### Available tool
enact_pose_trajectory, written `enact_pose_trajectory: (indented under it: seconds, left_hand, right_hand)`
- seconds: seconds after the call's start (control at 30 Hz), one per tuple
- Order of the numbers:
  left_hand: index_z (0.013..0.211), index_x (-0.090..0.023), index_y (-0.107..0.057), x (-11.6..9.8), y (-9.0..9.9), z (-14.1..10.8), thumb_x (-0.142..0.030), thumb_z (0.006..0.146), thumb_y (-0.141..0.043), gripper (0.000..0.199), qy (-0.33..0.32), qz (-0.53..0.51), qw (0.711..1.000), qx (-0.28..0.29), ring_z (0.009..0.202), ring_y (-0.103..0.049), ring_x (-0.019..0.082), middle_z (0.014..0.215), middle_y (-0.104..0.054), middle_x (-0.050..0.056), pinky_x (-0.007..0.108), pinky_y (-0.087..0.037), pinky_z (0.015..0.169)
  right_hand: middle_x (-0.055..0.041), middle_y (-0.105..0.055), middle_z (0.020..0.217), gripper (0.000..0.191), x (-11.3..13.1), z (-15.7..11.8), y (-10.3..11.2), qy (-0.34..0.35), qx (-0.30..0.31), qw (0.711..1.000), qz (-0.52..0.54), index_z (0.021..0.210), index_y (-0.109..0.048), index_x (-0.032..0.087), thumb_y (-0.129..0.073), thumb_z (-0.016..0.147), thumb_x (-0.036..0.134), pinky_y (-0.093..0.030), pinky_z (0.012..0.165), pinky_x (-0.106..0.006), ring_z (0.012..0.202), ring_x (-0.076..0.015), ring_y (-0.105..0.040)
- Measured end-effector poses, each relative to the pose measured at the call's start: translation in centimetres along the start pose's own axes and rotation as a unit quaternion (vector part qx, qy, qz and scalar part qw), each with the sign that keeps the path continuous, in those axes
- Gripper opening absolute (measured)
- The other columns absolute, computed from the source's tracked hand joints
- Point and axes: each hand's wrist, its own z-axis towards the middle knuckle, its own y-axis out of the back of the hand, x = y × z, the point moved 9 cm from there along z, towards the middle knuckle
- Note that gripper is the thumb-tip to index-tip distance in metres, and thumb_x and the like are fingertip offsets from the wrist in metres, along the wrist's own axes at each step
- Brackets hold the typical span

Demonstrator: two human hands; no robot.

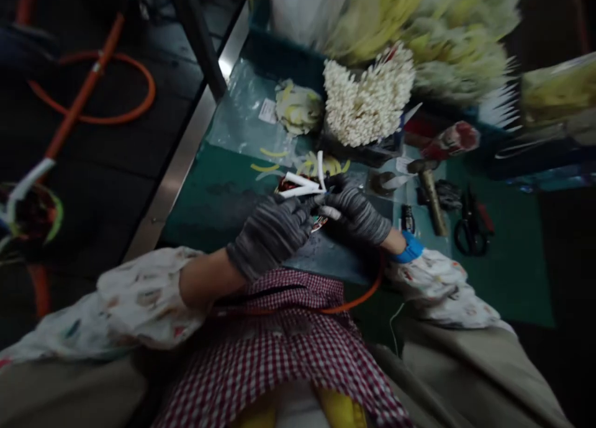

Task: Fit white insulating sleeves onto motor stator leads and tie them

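A round coil-wound part, which looks like a motor stator [285,184], lies in front of me on the green table; dark red windings show at its edge, mostly hidden by my hands. Several white sleeves [300,191] on its wire leads stick out leftward and upward. My left hand [274,232], in a grey striped glove, is closed at the near side, its fingertips at the sleeved leads. Against it, my right hand [356,214], gloved alike, pinches at the base of the upright sleeve. Exactly what lies between the fingertips is blurred.
Yellow strips [267,161] and a bundle of short white tubes [370,95] lie beyond my hands. To the right are a hammer [433,198], scissors [470,229] and a red can [451,141]. Another wound part [35,214] and an orange hose [88,86] are at the left.
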Motion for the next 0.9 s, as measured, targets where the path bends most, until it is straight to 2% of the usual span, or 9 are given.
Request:
enact_pose_trajectory:
  seconds: [0.13, 0.23, 0.3, 0.33, 0.4, 0.53, 0.7, 0.8, 0.9]
  left_hand:
    - [0.110, -0.012, -0.080, -2.3, -0.7, -1.0, -0.022, 0.102, -0.054, 0.029, -0.049, 0.089, 0.994, 0.044, 0.104, -0.076, 0.036, 0.114, -0.080, 0.017, 0.051, -0.063, 0.085]
    - [0.122, -0.006, -0.077, -3.0, -0.5, -2.6, -0.011, 0.101, -0.049, 0.036, -0.049, 0.175, 0.983, -0.005, 0.106, -0.077, 0.035, 0.124, -0.078, 0.022, 0.048, -0.065, 0.086]
    - [0.130, -0.006, -0.074, -3.2, -0.3, -3.6, -0.003, 0.098, -0.045, 0.043, -0.067, 0.200, 0.977, -0.038, 0.111, -0.077, 0.032, 0.131, -0.075, 0.021, 0.045, -0.065, 0.090]
    - [0.134, -0.009, -0.073, -2.9, -0.3, -4.0, -0.001, 0.098, -0.044, 0.047, -0.079, 0.200, 0.976, -0.041, 0.114, -0.076, 0.031, 0.135, -0.073, 0.019, 0.043, -0.064, 0.092]
    - [0.138, -0.017, -0.071, -1.9, -0.5, -4.1, 0.001, 0.097, -0.046, 0.051, -0.102, 0.182, 0.978, -0.024, 0.118, -0.075, 0.028, 0.142, -0.071, 0.012, 0.042, -0.062, 0.096]
    - [0.132, -0.032, -0.074, 0.9, -0.7, -2.9, -0.012, 0.102, -0.055, 0.040, -0.096, 0.100, 0.990, -0.022, 0.115, -0.073, 0.026, 0.138, -0.074, 0.004, 0.043, -0.059, 0.093]
    - [0.106, -0.027, -0.079, 2.2, -1.3, -2.8, -0.015, 0.102, -0.051, 0.030, -0.042, 0.023, 0.992, -0.113, 0.108, -0.070, 0.027, 0.111, -0.080, 0.005, 0.045, -0.053, 0.095]
    - [0.112, -0.024, -0.075, 1.2, -1.4, -3.8, -0.020, 0.101, -0.048, 0.029, -0.041, -0.004, 0.985, -0.170, 0.118, -0.068, 0.027, 0.121, -0.079, 0.005, 0.048, -0.049, 0.107]
    - [0.123, -0.022, -0.070, 0.7, -1.7, -4.1, -0.031, 0.099, -0.050, 0.032, -0.019, -0.022, 0.978, -0.206, 0.127, -0.065, 0.028, 0.129, -0.077, 0.008, 0.053, -0.040, 0.121]
  right_hand:
    - [-0.0105, -0.068, 0.129, 0.029, -0.2, -0.8, 1.8, -0.013, -0.029, 0.998, 0.058, 0.118, -0.079, 0.026, -0.055, 0.107, 0.039, -0.056, 0.107, -0.045, 0.122, -0.0250, -0.063]
    - [-0.0094, -0.068, 0.123, 0.020, -1.9, -2.1, 7.4, -0.077, -0.192, 0.978, -0.030, 0.111, -0.079, 0.026, -0.065, 0.102, 0.036, -0.055, 0.107, -0.047, 0.119, -0.0263, -0.065]
    - [-0.0109, -0.067, 0.117, 0.020, -2.8, -3.5, 11.3, -0.123, -0.317, 0.928, -0.155, 0.111, -0.077, 0.023, -0.068, 0.098, 0.034, -0.053, 0.105, -0.052, 0.114, -0.0291, -0.064]
    - [-0.0118, -0.067, 0.116, 0.022, -3.1, -3.8, 12.4, -0.134, -0.347, 0.903, -0.213, 0.111, -0.077, 0.021, -0.069, 0.095, 0.035, -0.051, 0.105, -0.055, 0.113, -0.0308, -0.063]
    - [-0.0138, -0.066, 0.120, 0.027, -3.7, -3.3, 13.3, -0.144, -0.355, 0.874, -0.300, 0.112, -0.075, 0.021, -0.073, 0.091, 0.038, -0.049, 0.105, -0.058, 0.117, -0.0339, -0.060]
    - [-0.0166, -0.064, 0.130, 0.026, -5.8, -1.1, 13.3, -0.182, -0.325, 0.857, -0.356, 0.101, -0.075, 0.022, -0.083, 0.084, 0.040, -0.043, 0.108, -0.061, 0.122, -0.0362, -0.053]
    - [-0.0113, -0.069, 0.110, 0.015, -5.6, -0.8, 13.8, -0.144, -0.369, 0.878, -0.268, 0.085, -0.070, 0.023, -0.078, 0.085, 0.036, -0.051, 0.100, -0.054, 0.108, -0.0299, -0.060]
    - [-0.0038, -0.069, 0.091, 0.011, -3.2, -2.4, 14.5, -0.103, -0.412, 0.892, -0.155, 0.088, -0.064, 0.027, -0.073, 0.089, 0.035, -0.058, 0.090, -0.047, 0.090, -0.0244, -0.068]
    - [0.0007, -0.070, 0.089, 0.013, 0.5, -5.3, 15.1, -0.091, -0.490, 0.867, 0.012, 0.092, -0.059, 0.031, -0.071, 0.095, 0.035, -0.061, 0.072, -0.041, 0.075, -0.0210, -0.071]
